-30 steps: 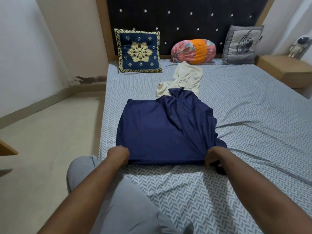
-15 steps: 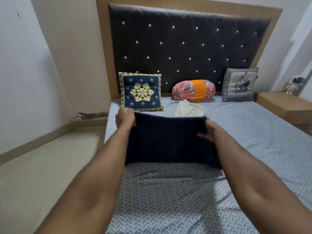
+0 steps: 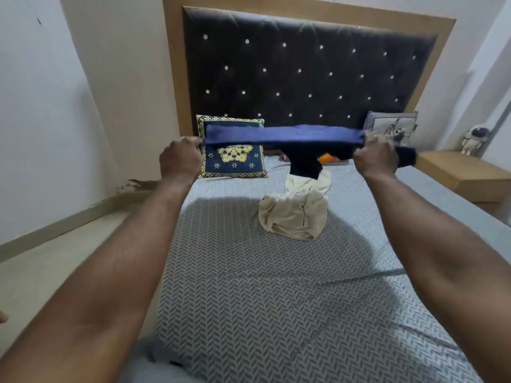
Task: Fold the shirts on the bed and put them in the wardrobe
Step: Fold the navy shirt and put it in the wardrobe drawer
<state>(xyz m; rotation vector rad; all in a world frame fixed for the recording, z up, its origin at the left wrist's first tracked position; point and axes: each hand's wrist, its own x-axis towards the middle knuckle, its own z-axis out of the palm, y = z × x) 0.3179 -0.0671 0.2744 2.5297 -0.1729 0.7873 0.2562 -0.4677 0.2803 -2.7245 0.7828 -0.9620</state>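
Observation:
A navy blue shirt (image 3: pixel 284 138) is stretched out flat in the air above the bed, seen almost edge-on. My left hand (image 3: pixel 181 158) grips its left end and my right hand (image 3: pixel 374 156) grips its right end, both fists at about the same height. A dark part of the shirt hangs down in the middle. A cream shirt (image 3: pixel 296 214) lies crumpled on the bed (image 3: pixel 276 299) below and beyond the blue one. No wardrobe is in view.
A blue and gold cushion (image 3: pixel 232 161), an orange bolster mostly hidden by the shirt and a grey cushion (image 3: pixel 392 125) lean on the dark headboard (image 3: pixel 304 64). A wooden bedside table (image 3: pixel 459 172) with an astronaut figure (image 3: pixel 474 139) stands at the right. Bare floor runs along the left.
Both hands have lifted the blue shirt off the bed, raised it high and pulled it out flat. The cream shirt it covered now shows.

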